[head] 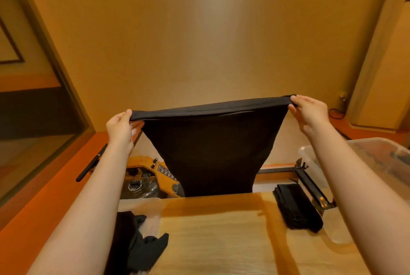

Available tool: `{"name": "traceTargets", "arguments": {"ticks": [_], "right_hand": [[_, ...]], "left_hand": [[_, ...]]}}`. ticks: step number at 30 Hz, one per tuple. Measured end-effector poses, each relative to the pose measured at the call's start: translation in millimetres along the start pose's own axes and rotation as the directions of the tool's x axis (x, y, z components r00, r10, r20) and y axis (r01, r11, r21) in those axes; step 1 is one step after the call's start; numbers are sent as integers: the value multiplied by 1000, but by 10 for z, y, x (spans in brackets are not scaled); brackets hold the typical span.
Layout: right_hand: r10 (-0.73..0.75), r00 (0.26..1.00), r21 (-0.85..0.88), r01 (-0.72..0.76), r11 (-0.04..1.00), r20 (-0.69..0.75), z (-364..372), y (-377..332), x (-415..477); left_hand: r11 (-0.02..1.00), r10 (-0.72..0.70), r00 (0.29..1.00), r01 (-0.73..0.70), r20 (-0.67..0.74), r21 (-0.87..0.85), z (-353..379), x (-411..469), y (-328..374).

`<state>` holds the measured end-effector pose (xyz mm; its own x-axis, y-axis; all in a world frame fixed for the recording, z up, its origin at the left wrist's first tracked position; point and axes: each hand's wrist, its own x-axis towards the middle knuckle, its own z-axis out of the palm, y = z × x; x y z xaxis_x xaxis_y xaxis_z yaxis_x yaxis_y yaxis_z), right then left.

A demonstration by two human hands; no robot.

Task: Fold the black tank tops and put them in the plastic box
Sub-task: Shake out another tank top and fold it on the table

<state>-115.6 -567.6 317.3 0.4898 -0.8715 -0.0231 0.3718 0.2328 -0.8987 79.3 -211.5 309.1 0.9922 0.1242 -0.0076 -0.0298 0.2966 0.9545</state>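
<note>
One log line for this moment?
step: holding black tank top up | left hand: grips its edge | right hand: grips its edge | plastic box: at right

**What lies on my table**

The pale wooden table in front of me carries two dark things, well apart. A folded black tank top lies by the right edge, towards the far corner. A heap of black tank tops sits crumpled at the left edge.

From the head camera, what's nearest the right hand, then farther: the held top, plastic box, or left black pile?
1. Held top: pinched by the right hand.
2. Plastic box: lower right.
3. Black pile: far lower left.
</note>
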Motion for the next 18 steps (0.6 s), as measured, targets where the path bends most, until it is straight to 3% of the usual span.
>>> {"name": "traceTargets", "arguments": {"ticks": [7, 12, 18], "right_hand": [[-48, 999, -245, 49, 968, 8, -212, -85, -98], [-6, 1000, -452, 15, 892, 21, -677, 108, -430], [133, 991, -497, -118, 860, -6, -1369, 502, -893]], "left_hand": [[992, 66, 996, -60, -52, 110, -104, -221, 63], [985, 11, 995, 7, -103, 172, -495, -724, -289], [948, -118, 983, 154, -141, 279, -1177, -1470, -972]]}}
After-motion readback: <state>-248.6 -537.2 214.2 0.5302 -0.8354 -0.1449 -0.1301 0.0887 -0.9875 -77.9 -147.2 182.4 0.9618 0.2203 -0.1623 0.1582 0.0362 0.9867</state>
